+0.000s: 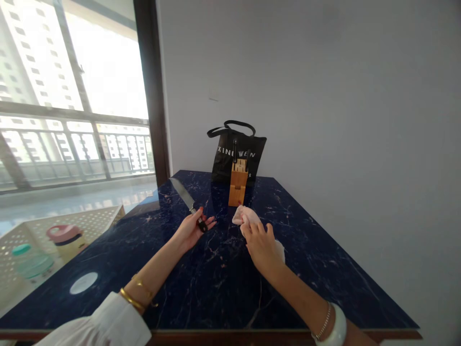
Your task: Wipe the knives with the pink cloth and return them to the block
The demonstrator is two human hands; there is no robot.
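My left hand [194, 228] is turned palm up around the dark handle of a long knife [184, 194]. The thumb presses on the handle, and the blade points away to the far left over the table. In my right hand [261, 242] is a pale pink-white cloth [248, 214], bunched under the fingers with one end trailing beside the wrist. Just beyond the cloth stands a wooden knife block [237, 190], upright, with dark-handled knives in its top.
A black tote bag [223, 168] with white lettering stands behind the block, near the wall. The dark blue marbled table [216, 293] bears a white round disc [83, 283] at left. Beside it, a perforated basket [104, 216] holds two bottles.
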